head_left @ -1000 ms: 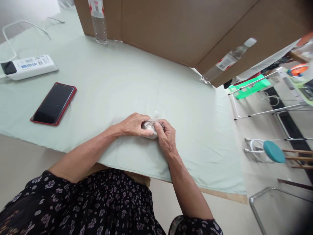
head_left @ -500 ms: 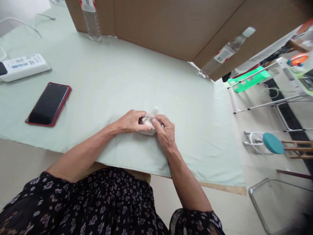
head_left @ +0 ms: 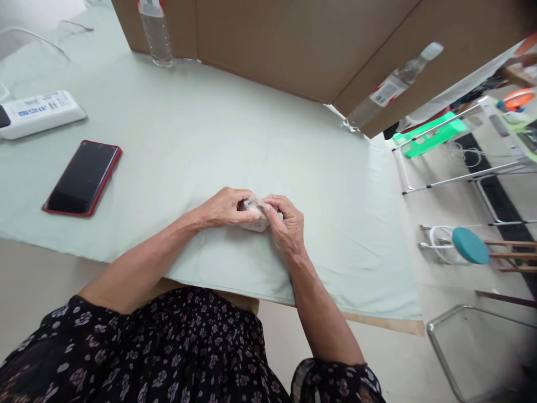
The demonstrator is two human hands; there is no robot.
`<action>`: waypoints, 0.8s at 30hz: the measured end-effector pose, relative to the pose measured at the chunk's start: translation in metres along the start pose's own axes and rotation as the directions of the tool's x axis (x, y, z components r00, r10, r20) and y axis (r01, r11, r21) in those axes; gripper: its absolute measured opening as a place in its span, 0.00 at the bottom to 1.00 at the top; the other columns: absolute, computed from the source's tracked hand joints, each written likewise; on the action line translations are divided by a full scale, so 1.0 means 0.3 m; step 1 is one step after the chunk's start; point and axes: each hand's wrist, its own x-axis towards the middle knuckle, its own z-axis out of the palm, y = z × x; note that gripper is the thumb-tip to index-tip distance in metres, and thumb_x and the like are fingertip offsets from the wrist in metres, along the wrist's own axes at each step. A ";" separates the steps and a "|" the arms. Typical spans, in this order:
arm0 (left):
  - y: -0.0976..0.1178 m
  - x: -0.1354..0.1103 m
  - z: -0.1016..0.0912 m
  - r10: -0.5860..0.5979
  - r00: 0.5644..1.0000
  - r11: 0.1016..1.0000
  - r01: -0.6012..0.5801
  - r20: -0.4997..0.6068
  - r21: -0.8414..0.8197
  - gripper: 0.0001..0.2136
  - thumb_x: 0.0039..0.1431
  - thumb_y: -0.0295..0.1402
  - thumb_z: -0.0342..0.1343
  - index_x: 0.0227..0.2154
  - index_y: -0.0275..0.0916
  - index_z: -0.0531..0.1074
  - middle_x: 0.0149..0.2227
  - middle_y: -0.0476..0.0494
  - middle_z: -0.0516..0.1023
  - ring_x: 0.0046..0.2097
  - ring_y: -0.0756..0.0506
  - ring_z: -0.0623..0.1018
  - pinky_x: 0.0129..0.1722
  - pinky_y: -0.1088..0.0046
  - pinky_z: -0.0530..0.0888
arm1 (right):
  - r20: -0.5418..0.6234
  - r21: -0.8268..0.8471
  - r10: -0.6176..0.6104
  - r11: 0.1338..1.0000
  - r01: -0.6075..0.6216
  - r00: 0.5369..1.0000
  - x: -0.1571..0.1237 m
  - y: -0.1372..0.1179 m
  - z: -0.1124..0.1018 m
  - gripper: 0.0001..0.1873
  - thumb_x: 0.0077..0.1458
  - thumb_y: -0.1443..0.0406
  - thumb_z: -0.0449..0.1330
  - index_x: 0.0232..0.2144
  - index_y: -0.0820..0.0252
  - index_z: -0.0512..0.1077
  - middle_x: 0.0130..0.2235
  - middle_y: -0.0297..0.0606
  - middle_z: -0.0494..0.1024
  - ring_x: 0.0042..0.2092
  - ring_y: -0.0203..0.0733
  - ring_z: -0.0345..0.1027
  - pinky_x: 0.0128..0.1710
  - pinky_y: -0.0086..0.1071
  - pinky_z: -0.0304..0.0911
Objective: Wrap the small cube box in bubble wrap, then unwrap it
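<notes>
Near the front of the cloth-covered table (head_left: 201, 140), a small whitish bundle (head_left: 254, 224), wrapped in what looks like thin translucent film, lies between my hands. My left hand (head_left: 229, 208) curves around its left side, with the thumb across the near face. At its upper right, my right hand (head_left: 286, 224) pinches the wrapping between thumb and fingers. What is inside the bundle cannot be made out.
A phone in a red case (head_left: 83, 178) and a white power strip-like device (head_left: 42, 113) lie at left. Two clear bottles (head_left: 156, 36) (head_left: 392, 89) stand against a brown cardboard panel (head_left: 268, 45) at the back. A teal stool (head_left: 470, 245) is on the floor at right.
A whitish flap that stuck up above the bundle is now folded down against it. My right hand has shifted slightly to the right; my left hand has barely moved.
</notes>
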 end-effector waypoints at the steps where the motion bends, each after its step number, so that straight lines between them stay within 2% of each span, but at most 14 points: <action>1: -0.001 0.000 -0.001 -0.006 1.000 1.000 0.006 0.002 -0.003 0.15 0.56 0.42 0.58 0.39 0.36 0.77 0.31 0.49 0.77 0.32 0.49 0.72 0.32 0.75 0.66 | 0.026 0.004 -0.002 1.000 0.002 1.000 0.000 0.001 -0.006 0.07 0.62 0.60 0.60 0.37 0.55 0.77 0.41 0.39 0.80 0.43 0.42 0.74 0.44 0.37 0.69; 5: -0.004 -0.002 -0.004 -0.034 0.999 0.999 0.034 -0.009 0.011 0.16 0.58 0.44 0.56 0.39 0.36 0.78 0.35 0.46 0.80 0.34 0.48 0.74 0.33 0.74 0.68 | 0.134 -0.009 -0.009 1.000 0.010 0.991 0.004 0.007 -0.028 0.14 0.60 0.54 0.63 0.44 0.54 0.76 0.48 0.41 0.79 0.50 0.46 0.74 0.51 0.41 0.68; 7: -0.008 -0.002 -0.007 -0.051 0.998 0.999 0.051 -0.024 0.009 0.16 0.58 0.43 0.56 0.40 0.36 0.79 0.35 0.46 0.80 0.34 0.48 0.75 0.33 0.74 0.69 | 0.158 -0.015 0.001 1.000 0.002 0.987 0.008 0.012 -0.031 0.15 0.59 0.53 0.63 0.44 0.54 0.76 0.49 0.41 0.79 0.50 0.46 0.74 0.51 0.41 0.68; 13: -0.017 0.002 -0.024 -0.100 0.995 0.991 0.102 0.024 -0.085 0.17 0.55 0.40 0.58 0.43 0.36 0.78 0.35 0.46 0.80 0.36 0.47 0.76 0.34 0.73 0.71 | 0.156 0.018 0.113 0.993 -0.117 0.981 0.027 0.017 -0.030 0.14 0.58 0.54 0.63 0.41 0.56 0.77 0.44 0.39 0.82 0.43 0.43 0.75 0.42 0.37 0.69; 16: -0.014 0.004 -0.024 -0.097 0.995 0.986 0.099 0.023 -0.131 0.15 0.54 0.38 0.57 0.42 0.36 0.78 0.34 0.46 0.80 0.35 0.48 0.76 0.35 0.73 0.71 | 0.170 -0.034 0.154 0.988 -0.150 0.973 0.045 0.012 -0.034 0.14 0.56 0.53 0.64 0.39 0.56 0.78 0.41 0.38 0.82 0.42 0.45 0.75 0.45 0.39 0.69; 20: -0.011 0.004 -0.022 -0.095 0.995 0.985 0.097 0.018 -0.146 0.14 0.54 0.37 0.57 0.41 0.37 0.78 0.33 0.48 0.79 0.34 0.49 0.75 0.34 0.74 0.70 | 0.140 -0.059 0.118 0.992 -0.111 0.983 0.070 -0.001 -0.024 0.12 0.56 0.56 0.65 0.38 0.55 0.78 0.42 0.37 0.82 0.45 0.46 0.74 0.50 0.41 0.67; 24: -0.012 0.008 -0.024 -0.080 0.997 0.990 0.082 0.017 -0.119 0.15 0.51 0.37 0.57 0.40 0.37 0.78 0.33 0.48 0.77 0.32 0.49 0.73 0.33 0.74 0.69 | 0.071 0.035 0.093 0.995 -0.096 0.993 0.078 -0.010 0.004 0.07 0.59 0.61 0.60 0.34 0.54 0.78 0.39 0.36 0.82 0.41 0.41 0.74 0.46 0.37 0.68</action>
